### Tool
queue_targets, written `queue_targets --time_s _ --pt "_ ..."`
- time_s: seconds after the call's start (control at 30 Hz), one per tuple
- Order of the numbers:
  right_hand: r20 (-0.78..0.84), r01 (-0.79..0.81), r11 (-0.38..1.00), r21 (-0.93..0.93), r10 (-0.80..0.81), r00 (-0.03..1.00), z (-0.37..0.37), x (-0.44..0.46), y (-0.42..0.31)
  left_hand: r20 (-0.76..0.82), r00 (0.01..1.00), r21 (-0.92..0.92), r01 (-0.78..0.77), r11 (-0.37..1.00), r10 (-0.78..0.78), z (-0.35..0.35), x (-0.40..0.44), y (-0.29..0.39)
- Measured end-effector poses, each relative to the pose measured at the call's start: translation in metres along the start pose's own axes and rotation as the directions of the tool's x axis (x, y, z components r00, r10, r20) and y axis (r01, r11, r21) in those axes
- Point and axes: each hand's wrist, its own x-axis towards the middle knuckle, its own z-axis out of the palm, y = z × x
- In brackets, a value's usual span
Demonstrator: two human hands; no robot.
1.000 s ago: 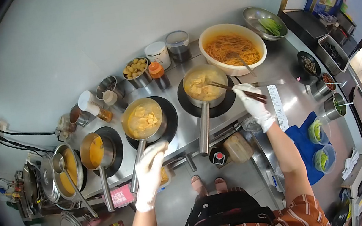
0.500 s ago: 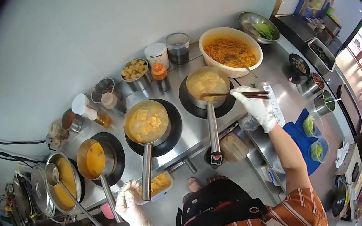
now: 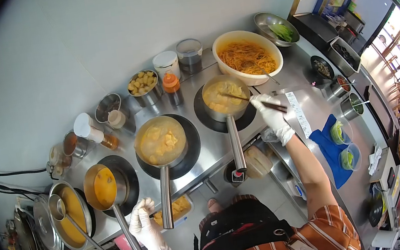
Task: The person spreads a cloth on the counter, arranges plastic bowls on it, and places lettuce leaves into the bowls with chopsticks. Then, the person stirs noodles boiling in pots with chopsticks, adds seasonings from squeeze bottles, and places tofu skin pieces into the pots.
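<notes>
My right hand point(image 3: 272, 114), in a white glove, is closed around dark chopsticks point(image 3: 278, 107). Their tips dip into the right saucepan point(image 3: 228, 98), which holds yellowish pieces in broth. My gloved left hand point(image 3: 146, 229) hangs near the counter's front edge, between two pan handles, with its fingers curled together; whether it holds anything is too small to tell. The middle saucepan point(image 3: 160, 143) holds similar yellow pieces in cloudy liquid. At the left, a smaller pan point(image 3: 105, 188) contains orange-yellow liquid. All three pans sit on round black burners.
A white bowl of reddish noodles point(image 3: 246, 57) and a steel bowl of greens point(image 3: 277, 28) stand behind. Along the wall are jars, a sauce bottle point(image 3: 172, 89) and a pot of cubes point(image 3: 144, 85). A ladle point(image 3: 84, 230) rests in the left pot. Pan handles jut over the front edge.
My left hand has moved left and down from beside the middle pan's handle. My right hand keeps the chopsticks, whose tips have shifted within the right pan. The view has turned slightly.
</notes>
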Motion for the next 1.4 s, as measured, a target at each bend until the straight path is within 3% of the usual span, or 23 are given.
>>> queue_targets --time_s 0.07,0.2,0.37,0.43,0.5,0.63,0.73,0.77,0.83,0.9,0.93,0.97,1.03,1.1,1.17,1.23,1.3,1.33,1.4 --pt "0.104 0.001 0.991 -0.133 0.013 0.994 0.002 -0.016 -0.03 0.017 1.0 -0.005 0.009 1.0 -0.009 0.005 0.0 -0.001" --pt "0.061 -0.042 0.993 -0.113 0.049 0.997 -0.03 -0.012 -0.037 0.008 1.0 -0.015 0.021 1.0 -0.021 0.019 -0.007 0.001" --pt "0.082 0.034 0.995 -0.09 -0.026 0.996 -0.05 -0.005 -0.071 -0.056 0.998 0.004 0.011 1.0 -0.01 0.034 -0.029 0.003" --pt "0.22 -0.05 0.99 -0.131 0.078 0.972 -0.052 -0.003 -0.079 -0.109 0.993 -0.018 0.048 0.999 -0.05 0.04 -0.04 0.0" --pt "0.26 -0.069 0.985 -0.159 0.11 0.959 -0.04 0.0 -0.064 -0.128 0.991 0.008 0.049 0.999 -0.047 0.047 -0.049 -0.002" --pt "0.202 -0.03 0.983 -0.182 0.067 0.977 -0.054 0.016 -0.041 -0.152 0.988 0.036 0.038 0.999 -0.032 0.063 -0.065 0.001" --pt "0.125 -0.061 0.997 -0.037 0.065 0.99 -0.077 0.019 -0.049 -0.184 0.983 0.073 0.009 0.997 0.005 0.071 -0.073 0.0" --pt "0.1 0.058 0.993 -0.107 -0.047 0.994 -0.082 0.025 -0.043 -0.188 0.982 0.076 0.012 0.997 0.002 0.072 -0.076 -0.001" --pt "0.039 0.067 0.993 -0.094 -0.063 0.997 -0.082 0.031 -0.032 -0.206 0.979 0.067 0.003 0.998 0.011 0.076 -0.083 -0.004" --pt "0.11 0.008 0.992 -0.127 0.006 0.994 -0.073 0.032 -0.037 -0.211 0.977 0.08 0.016 0.997 0.001 0.08 -0.089 -0.004" --pt "0.189 -0.115 0.97 -0.212 0.156 0.97 -0.072 0.03 -0.035 -0.216 0.976 0.088 0.026 0.996 -0.006 0.082 -0.091 -0.004" --pt "0.205 -0.228 0.973 -0.046 0.233 0.951 -0.066 0.024 -0.024 -0.218 0.976 0.089 0.021 0.996 -0.001 0.084 -0.092 -0.005" --pt "0.25 0.063 0.998 0.02 -0.066 0.966 -0.06 0.01 -0.006 -0.248 0.969 0.101 0.049 0.994 -0.023 0.085 -0.096 -0.008" --pt "0.281 0.066 0.998 0.015 -0.068 0.957 -0.072 0.014 -0.026 -0.255 0.967 0.099 0.048 0.994 -0.021 0.087 -0.099 -0.008" --pt "0.23 -0.076 0.973 -0.218 0.127 0.965 -0.088 0.026 -0.045 -0.267 0.963 0.087 0.049 0.995 -0.024 0.088 -0.101 -0.01" --pt "0.208 -0.073 0.976 -0.206 0.116 0.971 -0.091 0.027 -0.037 -0.248 0.969 0.083 0.041 0.996 -0.019 0.088 -0.103 -0.013" --pt "0.286 0.04 0.992 -0.119 -0.004 0.958 -0.09 0.024 -0.037 -0.247 0.969 0.082 0.038 0.996 -0.017 0.089 -0.104 -0.015" --pt "0.285 -0.059 0.988 -0.143 0.098 0.954 -0.094 0.027 -0.037 -0.239 0.971 0.081 0.041 0.996 -0.02 0.089 -0.105 -0.015" --pt "0.258 -0.051 0.994 -0.092 0.073 0.963 -0.105 0.039 -0.02 -0.247 0.969 0.071 0.04 0.997 -0.022 0.092 -0.104 -0.012"
